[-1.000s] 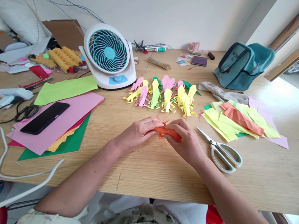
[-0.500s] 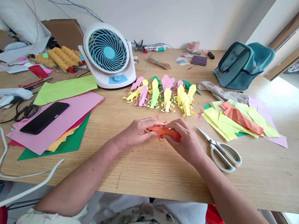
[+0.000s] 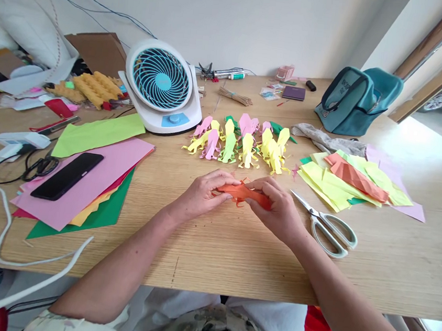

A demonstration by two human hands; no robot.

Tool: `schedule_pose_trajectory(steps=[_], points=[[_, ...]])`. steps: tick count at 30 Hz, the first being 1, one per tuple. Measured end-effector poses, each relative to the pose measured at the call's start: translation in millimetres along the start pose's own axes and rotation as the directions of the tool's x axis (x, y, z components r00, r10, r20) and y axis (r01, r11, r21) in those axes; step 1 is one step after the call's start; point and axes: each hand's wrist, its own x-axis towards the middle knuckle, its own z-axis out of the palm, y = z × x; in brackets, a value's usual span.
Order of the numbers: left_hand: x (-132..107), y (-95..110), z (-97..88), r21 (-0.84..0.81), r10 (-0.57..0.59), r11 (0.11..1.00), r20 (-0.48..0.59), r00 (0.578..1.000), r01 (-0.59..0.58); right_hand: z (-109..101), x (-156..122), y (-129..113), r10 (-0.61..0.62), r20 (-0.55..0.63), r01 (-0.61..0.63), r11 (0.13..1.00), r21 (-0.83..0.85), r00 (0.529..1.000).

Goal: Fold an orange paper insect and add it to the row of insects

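An orange folded paper figure [image 3: 245,192] with thin cut strips sticking out is held level just above the table. My left hand [image 3: 204,194] pinches its left end, thumb below and fingers above. At the other end my right hand [image 3: 276,205] grips it, hiding part of that side. Just beyond both hands stand several folded paper animals in yellow [image 3: 247,150], pink [image 3: 211,144] and green [image 3: 228,144], with curled strip legs. To the right of my right hand lie white-handled scissors [image 3: 327,226], blades slightly apart.
On the right sits a pile of yellow, orange and green paper pieces [image 3: 333,182], with a teal bag [image 3: 356,103] behind it. At left, a phone [image 3: 67,176] rests on coloured sheets [image 3: 127,155]. A fan [image 3: 162,83] stands behind; a white cable [image 3: 4,232] crosses the table's left.
My right hand has shifted very slightly right along the orange paper, and a little more of its middle shows. Both hands keep their hold; the whole view has tipped slightly.
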Motion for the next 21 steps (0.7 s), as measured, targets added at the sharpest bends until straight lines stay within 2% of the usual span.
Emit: schedule_pose_trajectory(steps=[5,11,17,21], points=[[-0.6,-0.7,0.6,0.022,0.024,0.999,-0.037,0.999,-0.023,0.6,-0.9,0.2,0.026,-0.023,-0.027,0.999,-0.028,0.999],[-1.2,-2.4,1.9,0.021,0.032,0.999,-0.048,0.998,-0.031,1.5,-0.9,1.9,-0.029,-0.026,0.029,0.999,-0.030,0.999],[0.1,0.8,-0.1,-0.009,0.011,1.000,-0.016,1.000,-0.011,2.6,-0.9,2.8,-0.077,-0.026,0.075,0.995,-0.067,0.997],[-0.1,2.2,-0.5,-0.010,0.023,1.000,-0.049,0.999,-0.024,2.7,-1.0,1.9,-0.109,-0.032,0.104,0.988,-0.114,0.994]])
